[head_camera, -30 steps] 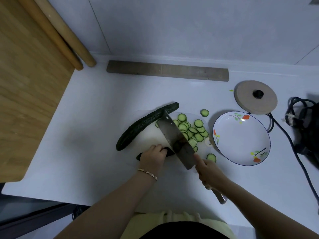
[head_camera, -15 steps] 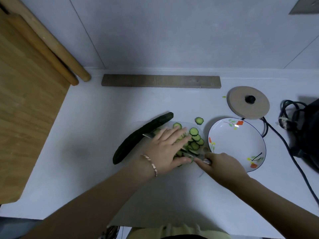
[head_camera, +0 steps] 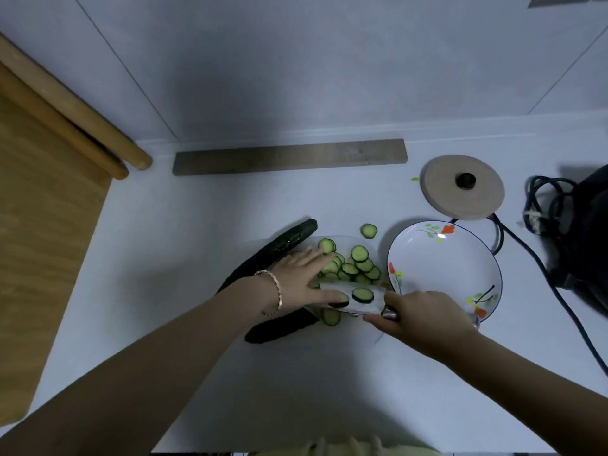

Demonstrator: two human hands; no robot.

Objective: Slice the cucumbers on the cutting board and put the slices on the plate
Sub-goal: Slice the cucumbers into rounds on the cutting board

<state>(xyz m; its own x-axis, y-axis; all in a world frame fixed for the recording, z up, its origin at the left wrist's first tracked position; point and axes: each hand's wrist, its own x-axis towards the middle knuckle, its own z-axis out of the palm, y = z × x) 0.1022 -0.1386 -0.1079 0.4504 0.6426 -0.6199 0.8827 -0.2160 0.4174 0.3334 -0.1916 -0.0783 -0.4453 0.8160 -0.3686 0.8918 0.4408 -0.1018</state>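
View from above of a white counter (head_camera: 184, 264). The left hand (head_camera: 301, 279) lies flat over a heap of cucumber slices (head_camera: 357, 266) on a pale cutting board (head_camera: 344, 242), which is hard to tell from the counter. Its grip is apart: the fingers are straight and spread over the slices, and the thumb reaches across to touch the blade.

The right hand (head_camera: 424, 315) has its grip clamped on the handle of a knife (head_camera: 360, 301). The broad, shiny rectangular blade is tipped nearly flat. One round slice lies on top of the blade, just beyond the left thumb, and another slice (head_camera: 330, 316) peeks out beneath its near edge. The slices are thin discs, pale green inside with a dark, ridged rim.

A long whole cucumber (head_camera: 276, 248) with dark, bumpy skin lies slanted behind the left hand. A shorter dark cucumber piece (head_camera: 279, 325) lies under the left wrist. One stray slice (head_camera: 369, 231) sits on the counter, beyond the board.

Just right of the board sits a round, glossy white plate (head_camera: 441, 278) with a blue rim and painted flowers, holding no slices. A thin bracelet (head_camera: 279, 292) circles the left wrist. A round wooden lid (head_camera: 462, 187) with a dark knob lies beyond the plate.
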